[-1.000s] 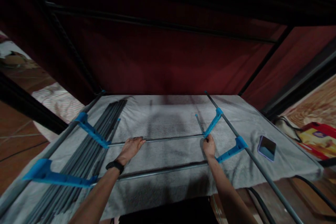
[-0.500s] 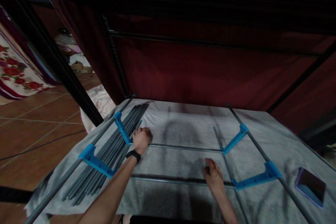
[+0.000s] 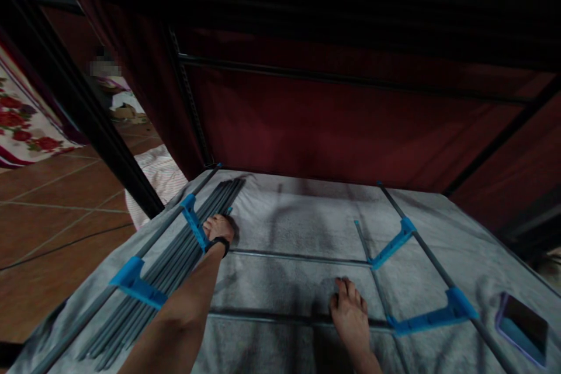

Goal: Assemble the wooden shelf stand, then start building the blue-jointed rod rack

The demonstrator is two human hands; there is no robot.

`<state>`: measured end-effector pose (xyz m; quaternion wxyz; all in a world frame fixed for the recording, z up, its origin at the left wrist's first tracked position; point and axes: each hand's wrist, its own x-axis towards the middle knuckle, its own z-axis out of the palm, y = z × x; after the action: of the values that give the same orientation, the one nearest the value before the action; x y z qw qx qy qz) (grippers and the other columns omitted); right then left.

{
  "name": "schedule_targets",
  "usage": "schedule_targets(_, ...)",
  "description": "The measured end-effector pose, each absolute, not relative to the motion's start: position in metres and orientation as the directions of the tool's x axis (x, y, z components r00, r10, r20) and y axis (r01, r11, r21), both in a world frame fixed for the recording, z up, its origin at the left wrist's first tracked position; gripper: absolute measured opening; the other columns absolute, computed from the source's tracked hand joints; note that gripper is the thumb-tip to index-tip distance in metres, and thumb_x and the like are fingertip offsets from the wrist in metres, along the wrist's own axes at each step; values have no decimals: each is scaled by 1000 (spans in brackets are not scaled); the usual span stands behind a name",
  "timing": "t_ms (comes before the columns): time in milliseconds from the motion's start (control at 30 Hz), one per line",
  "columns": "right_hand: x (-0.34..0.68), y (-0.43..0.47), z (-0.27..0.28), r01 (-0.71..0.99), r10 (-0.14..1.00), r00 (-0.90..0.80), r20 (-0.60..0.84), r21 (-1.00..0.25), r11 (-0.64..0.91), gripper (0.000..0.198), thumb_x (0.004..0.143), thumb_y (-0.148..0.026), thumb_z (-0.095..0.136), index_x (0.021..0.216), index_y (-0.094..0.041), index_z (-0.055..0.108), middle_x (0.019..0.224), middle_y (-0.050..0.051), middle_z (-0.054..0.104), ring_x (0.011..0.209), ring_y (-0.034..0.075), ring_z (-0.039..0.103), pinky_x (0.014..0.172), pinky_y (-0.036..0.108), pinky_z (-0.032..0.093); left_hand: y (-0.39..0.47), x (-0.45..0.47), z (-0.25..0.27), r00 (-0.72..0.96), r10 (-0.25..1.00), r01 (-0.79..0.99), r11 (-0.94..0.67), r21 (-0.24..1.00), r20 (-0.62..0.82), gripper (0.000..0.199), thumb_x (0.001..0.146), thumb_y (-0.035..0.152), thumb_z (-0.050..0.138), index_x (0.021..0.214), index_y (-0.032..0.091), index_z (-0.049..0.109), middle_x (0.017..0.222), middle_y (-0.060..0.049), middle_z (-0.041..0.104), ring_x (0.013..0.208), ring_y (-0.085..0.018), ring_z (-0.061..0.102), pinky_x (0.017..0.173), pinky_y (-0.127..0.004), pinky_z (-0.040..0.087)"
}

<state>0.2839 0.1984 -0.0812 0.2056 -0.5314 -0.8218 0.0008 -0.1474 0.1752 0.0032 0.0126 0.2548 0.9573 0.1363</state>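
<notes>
My left hand [image 3: 219, 229], with a dark band on the wrist, is closed at the inner end of a blue plastic bracket [image 3: 194, 221], where it meets a grey metal tube; the fingertips are partly hidden. Over the near cross tube [image 3: 272, 317] is my right hand [image 3: 350, 311], fingers loosely bent and apart, holding nothing. A far cross tube [image 3: 298, 256] runs between the two sides of the frame. Another blue bracket [image 3: 137, 285] sits nearer on the left side tube. On the right, two blue brackets, one far [image 3: 391, 243] and one near [image 3: 438, 314], join the tubes.
Several loose grey tubes [image 3: 175, 263] lie bundled on the grey cloth [image 3: 307, 216] at left. A phone [image 3: 522, 327] rests at right. Dark posts [image 3: 100, 123] and a red curtain [image 3: 333, 128] enclose the surface. Tiled floor [image 3: 65, 210] shows at left.
My left hand has shifted left, from around the cross tube's end onto the bracket. My right hand has moved slightly left. The view has shifted a little.
</notes>
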Motion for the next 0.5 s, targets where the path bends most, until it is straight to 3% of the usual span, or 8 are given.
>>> schedule_targets(200, 283, 196, -80, 886, 862, -378, 338, -140, 443, 40, 89, -23, 41, 123, -19, 63, 129, 16, 63, 110, 32, 63, 93, 48, 44, 176, -156, 7, -910, 412, 407, 873, 269, 39, 38, 89, 19, 39, 120, 4, 53, 124, -32, 54, 115, -41, 53, 90, -54, 39)
schedule_targets(333, 282, 196, -77, 897, 873, -373, 313, -117, 426, 41, 91, -22, 40, 125, -19, 62, 129, 15, 63, 112, 30, 62, 94, 46, 43, 185, -145, 19, -895, 433, 446, 853, 270, 112, 41, 92, 32, 42, 122, 5, 50, 124, -29, 53, 116, -38, 55, 88, -47, 42)
schedule_targets(400, 281, 195, -74, 903, 883, -371, 286, -112, 415, 41, 92, -22, 40, 126, -18, 62, 130, 15, 63, 112, 29, 61, 95, 45, 43, 192, -138, 26, -867, 472, 498, 834, 237, 161, 42, 92, 34, 46, 122, 5, 50, 118, -25, 57, 112, -35, 58, 88, -42, 43)
schedule_targets(500, 279, 194, -70, 909, 894, -363, 263, -109, 402, 41, 92, -21, 40, 127, -17, 61, 134, 15, 61, 116, 29, 59, 99, 44, 41, 203, -129, 41, -751, 621, 655, 744, 132, 225, 32, 90, 18, 42, 118, 7, 53, 109, -19, 62, 106, -30, 61, 88, -38, 43)
